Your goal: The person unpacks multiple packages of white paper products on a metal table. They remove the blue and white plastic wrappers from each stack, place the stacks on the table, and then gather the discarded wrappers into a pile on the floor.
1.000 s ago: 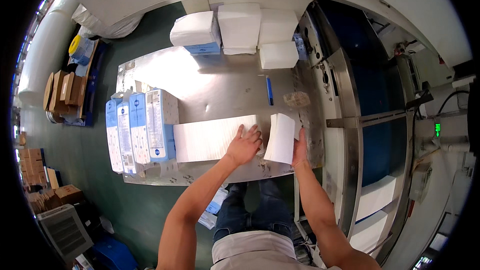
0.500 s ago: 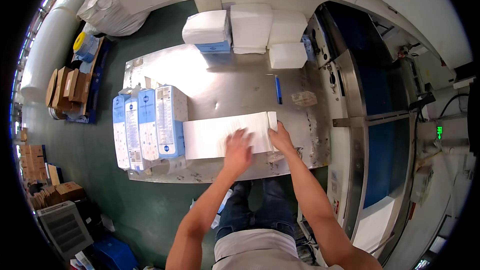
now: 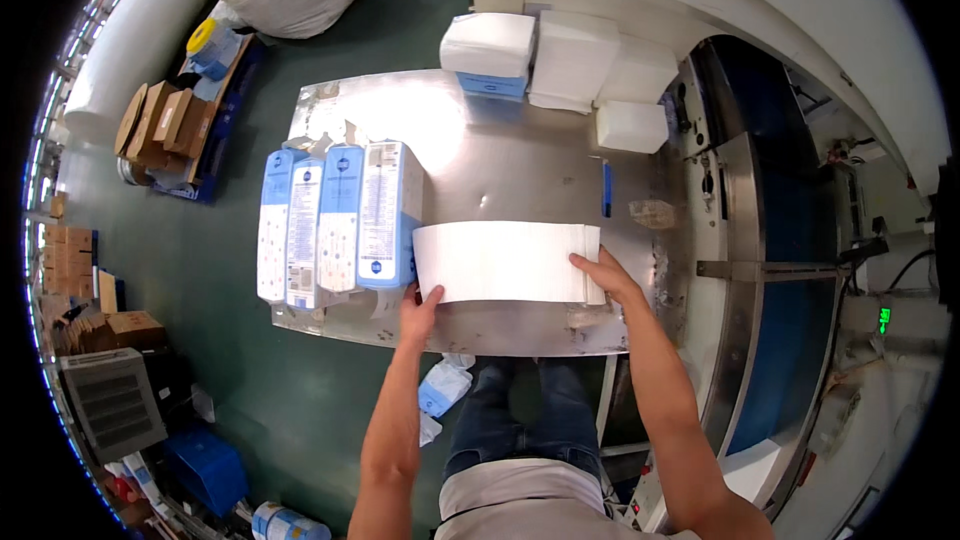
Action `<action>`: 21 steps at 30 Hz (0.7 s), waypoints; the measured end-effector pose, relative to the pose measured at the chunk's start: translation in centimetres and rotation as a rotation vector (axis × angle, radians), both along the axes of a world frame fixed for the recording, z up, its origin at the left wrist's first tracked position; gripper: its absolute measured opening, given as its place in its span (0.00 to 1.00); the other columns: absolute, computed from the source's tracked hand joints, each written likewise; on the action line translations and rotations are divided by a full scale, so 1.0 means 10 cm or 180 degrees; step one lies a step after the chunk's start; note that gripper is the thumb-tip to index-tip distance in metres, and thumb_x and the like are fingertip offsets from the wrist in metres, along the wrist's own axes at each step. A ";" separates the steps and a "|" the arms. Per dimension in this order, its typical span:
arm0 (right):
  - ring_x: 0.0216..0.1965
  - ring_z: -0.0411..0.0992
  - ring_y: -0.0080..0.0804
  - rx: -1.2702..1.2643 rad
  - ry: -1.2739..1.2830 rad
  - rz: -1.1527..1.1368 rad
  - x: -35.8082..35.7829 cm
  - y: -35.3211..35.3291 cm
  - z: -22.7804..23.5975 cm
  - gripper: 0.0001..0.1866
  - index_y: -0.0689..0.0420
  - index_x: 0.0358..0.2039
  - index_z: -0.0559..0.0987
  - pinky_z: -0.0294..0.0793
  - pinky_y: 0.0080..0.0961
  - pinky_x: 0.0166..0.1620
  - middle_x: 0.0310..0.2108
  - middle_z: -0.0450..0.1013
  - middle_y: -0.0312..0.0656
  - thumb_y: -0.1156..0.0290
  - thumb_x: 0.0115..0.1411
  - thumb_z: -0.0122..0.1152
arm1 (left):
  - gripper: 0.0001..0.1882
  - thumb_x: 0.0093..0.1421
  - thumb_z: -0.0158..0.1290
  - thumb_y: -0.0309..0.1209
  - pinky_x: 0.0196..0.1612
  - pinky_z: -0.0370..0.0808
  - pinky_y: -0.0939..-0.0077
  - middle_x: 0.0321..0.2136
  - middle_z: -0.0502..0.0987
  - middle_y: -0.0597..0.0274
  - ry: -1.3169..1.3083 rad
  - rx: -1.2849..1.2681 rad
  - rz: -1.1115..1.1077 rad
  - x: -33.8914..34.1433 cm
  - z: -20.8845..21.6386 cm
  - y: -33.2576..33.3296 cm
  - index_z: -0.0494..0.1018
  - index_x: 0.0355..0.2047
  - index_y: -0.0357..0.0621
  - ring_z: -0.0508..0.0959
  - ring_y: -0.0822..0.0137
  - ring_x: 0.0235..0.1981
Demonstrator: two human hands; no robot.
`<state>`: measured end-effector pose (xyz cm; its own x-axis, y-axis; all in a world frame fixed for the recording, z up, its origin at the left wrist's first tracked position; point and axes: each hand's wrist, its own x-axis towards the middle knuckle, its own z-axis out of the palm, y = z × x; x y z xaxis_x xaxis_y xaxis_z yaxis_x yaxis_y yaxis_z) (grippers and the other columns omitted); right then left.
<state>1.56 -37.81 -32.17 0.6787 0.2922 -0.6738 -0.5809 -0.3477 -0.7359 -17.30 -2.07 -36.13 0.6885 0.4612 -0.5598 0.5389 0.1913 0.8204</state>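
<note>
A long stack of thin white sheets (image 3: 505,262), standing on edge like a pack of paper towels, lies across the front of a metal table. At its left end my left hand (image 3: 418,314) grips the near corner, thumb on top and fingers partly hidden beside the stack. My right hand (image 3: 607,274) is closed round the right end, with the thumb over the top. Just left of the stack stand several blue-and-white printed packs (image 3: 388,215) in a row, the closest one almost touching it.
More white stacks (image 3: 575,55) stand along the table's (image 3: 500,170) far edge. A blue pen-like tool (image 3: 606,188) and a crumpled clear wrapper (image 3: 652,213) lie at the right. Machinery with a blue belt (image 3: 775,340) borders that side. Torn packaging (image 3: 444,385) lies below the front edge.
My left hand has moved from the top of the stack to its left end. My right hand stays at the right end. The whole view has shifted.
</note>
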 end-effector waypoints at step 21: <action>0.61 0.69 0.34 -0.0407 -0.1173 -0.0929 -1.22 -1.01 -0.40 0.46 0.58 0.64 0.69 0.68 0.33 0.65 0.59 0.73 0.42 0.85 0.42 0.75 | 0.37 0.48 0.66 0.12 0.59 0.74 0.65 0.52 0.77 0.56 -0.0586 0.0565 -0.1467 -0.22 -0.10 -0.40 0.65 0.58 0.39 0.77 0.61 0.55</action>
<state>-10.63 -47.92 -36.22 0.9202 -0.0154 -0.3912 -0.3764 -0.3101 -0.8730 -19.47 -6.03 -37.18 0.9218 0.1642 -0.3513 0.3783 -0.1821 0.9076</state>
